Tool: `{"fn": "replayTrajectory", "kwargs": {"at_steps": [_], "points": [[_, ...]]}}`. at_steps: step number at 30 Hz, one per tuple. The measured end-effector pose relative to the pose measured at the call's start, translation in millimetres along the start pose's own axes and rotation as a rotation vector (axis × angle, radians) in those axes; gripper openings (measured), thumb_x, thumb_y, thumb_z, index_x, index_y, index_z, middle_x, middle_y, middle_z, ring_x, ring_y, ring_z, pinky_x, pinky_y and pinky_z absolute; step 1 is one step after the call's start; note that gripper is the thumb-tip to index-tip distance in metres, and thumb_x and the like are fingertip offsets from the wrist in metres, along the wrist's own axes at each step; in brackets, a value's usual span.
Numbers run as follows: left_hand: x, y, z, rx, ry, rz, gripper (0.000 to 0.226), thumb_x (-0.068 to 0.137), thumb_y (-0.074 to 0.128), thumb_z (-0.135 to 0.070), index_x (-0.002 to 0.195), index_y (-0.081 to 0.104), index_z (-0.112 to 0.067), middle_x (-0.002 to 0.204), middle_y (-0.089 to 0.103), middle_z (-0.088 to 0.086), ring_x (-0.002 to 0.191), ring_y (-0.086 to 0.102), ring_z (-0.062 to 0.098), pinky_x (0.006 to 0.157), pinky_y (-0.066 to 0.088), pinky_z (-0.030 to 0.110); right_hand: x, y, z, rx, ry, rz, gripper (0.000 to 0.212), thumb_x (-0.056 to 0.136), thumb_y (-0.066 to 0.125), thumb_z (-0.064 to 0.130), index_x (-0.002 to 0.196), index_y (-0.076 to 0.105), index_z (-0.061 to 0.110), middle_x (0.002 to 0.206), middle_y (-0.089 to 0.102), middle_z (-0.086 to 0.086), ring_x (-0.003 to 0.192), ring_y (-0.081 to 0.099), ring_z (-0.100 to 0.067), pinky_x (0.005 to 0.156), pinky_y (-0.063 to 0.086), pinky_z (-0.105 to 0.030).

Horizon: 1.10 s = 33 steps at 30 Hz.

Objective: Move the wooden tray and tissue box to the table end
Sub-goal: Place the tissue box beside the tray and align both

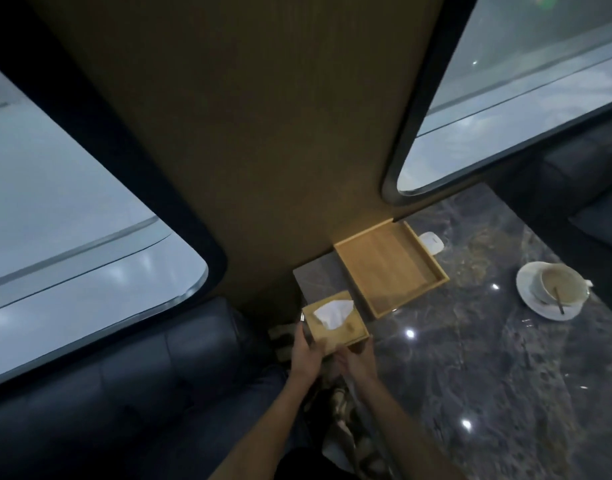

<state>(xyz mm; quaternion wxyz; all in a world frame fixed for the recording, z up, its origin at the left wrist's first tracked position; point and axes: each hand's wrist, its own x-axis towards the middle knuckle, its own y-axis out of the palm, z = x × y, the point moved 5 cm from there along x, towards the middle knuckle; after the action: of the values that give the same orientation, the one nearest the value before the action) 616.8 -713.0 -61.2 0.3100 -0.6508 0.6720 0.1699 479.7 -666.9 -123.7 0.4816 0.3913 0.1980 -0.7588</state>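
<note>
- The left hand [306, 355] has its grip closed on the left side of the tissue box [335, 322], fingers laid along that wall.
- The tissue box, light wood, sits at the near-left edge of the dark marble bench [471, 358], close to the wall end; a white tissue [334, 311] stands out of the slot in its top. No writing on it can be read.
- The right hand [356, 358] closes its grip on the box's near right corner, so both hands hold the box.
- The wooden tray [389, 268] lies flat just beyond the box, its far edge against the brown wall panel [245, 150]; it holds nothing.
- A small white object [432, 242] lies touching the tray's right rim; its markings are too small to read.
- Well apart to the right, a white cup [562, 284] of pale drink stands on a saucer [529, 296], with a spoon [559, 301] leaning in it.
</note>
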Motion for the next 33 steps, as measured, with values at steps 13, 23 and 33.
{"fn": "replayTrajectory", "kwargs": {"at_steps": [13, 23, 33], "points": [[41, 13, -3, -0.009, -0.098, -0.041, 0.046, 0.09, 0.047, -0.008, 0.134, 0.051, -0.022, 0.125, 0.064, 0.01, 0.112, 0.061, 0.027, 0.1, 0.051, 0.046, -14, 31, 65, 0.227, 0.181, -0.066, 0.014, 0.093, 0.047, 0.0, 0.101, 0.058, 0.002, 0.089, 0.065, -0.018, 0.078, 0.064, -0.028, 0.048, 0.058, -0.026], [77, 18, -40, -0.034, -0.122, -0.125, 0.04, 0.093, 0.051, -0.008, 0.132, 0.055, -0.014, 0.124, 0.066, 0.009, 0.113, 0.061, 0.024, 0.098, 0.052, 0.038, 44, 35, 105, -0.069, 0.15, -0.125, 0.044, 0.095, 0.051, 0.03, 0.118, 0.055, -0.007, 0.109, 0.065, -0.016, 0.101, 0.062, -0.03, 0.064, 0.048, -0.02], [135, 12, -37, -0.041, -0.085, -0.138, 0.038, 0.084, 0.05, -0.011, 0.119, 0.064, -0.017, 0.111, 0.07, 0.009, 0.107, 0.065, 0.027, 0.095, 0.054, 0.052, 74, 61, 145, 0.019, 0.139, -0.025, 0.012, 0.093, 0.055, 0.01, 0.093, 0.057, -0.001, 0.109, 0.061, -0.023, 0.092, 0.063, -0.038, 0.052, 0.057, -0.031]]}}
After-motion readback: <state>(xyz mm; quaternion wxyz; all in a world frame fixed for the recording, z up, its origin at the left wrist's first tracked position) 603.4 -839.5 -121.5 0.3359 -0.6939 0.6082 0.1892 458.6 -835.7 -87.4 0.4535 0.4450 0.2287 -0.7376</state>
